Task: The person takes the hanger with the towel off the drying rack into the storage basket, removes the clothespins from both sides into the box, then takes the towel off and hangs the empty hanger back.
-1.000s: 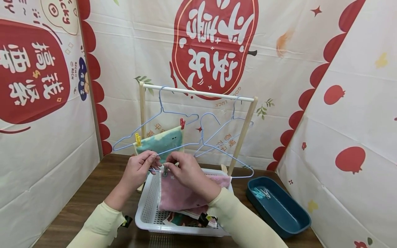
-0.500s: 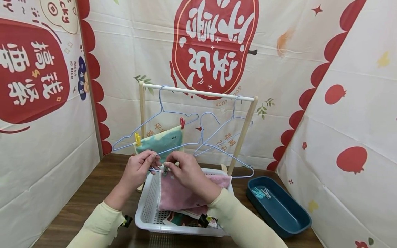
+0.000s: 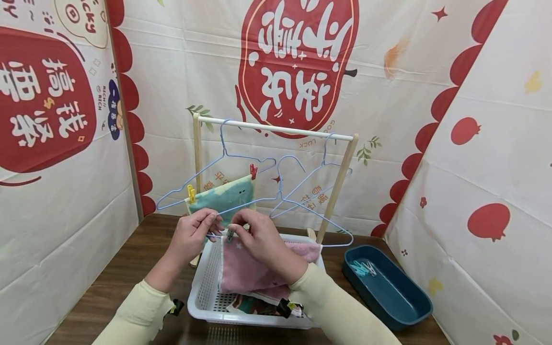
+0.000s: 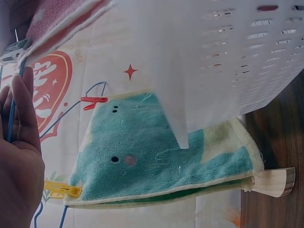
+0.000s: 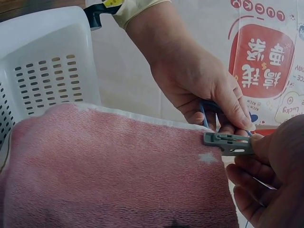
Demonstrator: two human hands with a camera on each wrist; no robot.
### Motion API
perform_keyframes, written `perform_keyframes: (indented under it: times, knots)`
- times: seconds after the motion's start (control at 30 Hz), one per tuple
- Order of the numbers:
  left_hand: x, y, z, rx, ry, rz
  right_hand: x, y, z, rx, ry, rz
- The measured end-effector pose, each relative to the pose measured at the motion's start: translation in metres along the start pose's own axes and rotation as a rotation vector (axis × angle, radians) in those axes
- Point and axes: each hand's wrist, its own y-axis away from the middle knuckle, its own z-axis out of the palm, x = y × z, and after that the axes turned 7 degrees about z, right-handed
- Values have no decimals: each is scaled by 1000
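My left hand grips the left end of a light-blue wire hanger, whose hook points up unattached. A pink towel hangs folded over the hanger's bottom bar. In the right wrist view, a grey-green clothespin sits on the towel's corner beside the left hand. My right hand pinches its tail between thumb and fingers. Behind, a teal towel hangs from another blue hanger, held by a yellow clothespin and a red clothespin.
A wooden rack carries two hangers, the right one bare. Below the hands stands a white perforated basket with a patterned cloth inside. At the right, a dark-blue bin holds several clothespins. Printed cloth walls surround the table.
Both hands stay almost in place. The right fingers have shifted very slightly upward at the clothespin; the hanger and towel have barely moved.
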Motion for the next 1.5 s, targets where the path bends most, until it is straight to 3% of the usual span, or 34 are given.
perform_keyframes:
  times: [0.33,0.67,1.03,1.5]
  knots:
    - [0,1,-2,-7,5,-12,-1,2,-4,61,-38,-19]
    - [0,2,-3,-2,4,-9,-2,9,-10,64,-49,-26]
    - [-3,1,-4,8,4,16,4,20,-14,62,-230,-32]
    - [-1,0,-6,17,7,15,7,43,-41,83,-104,20]
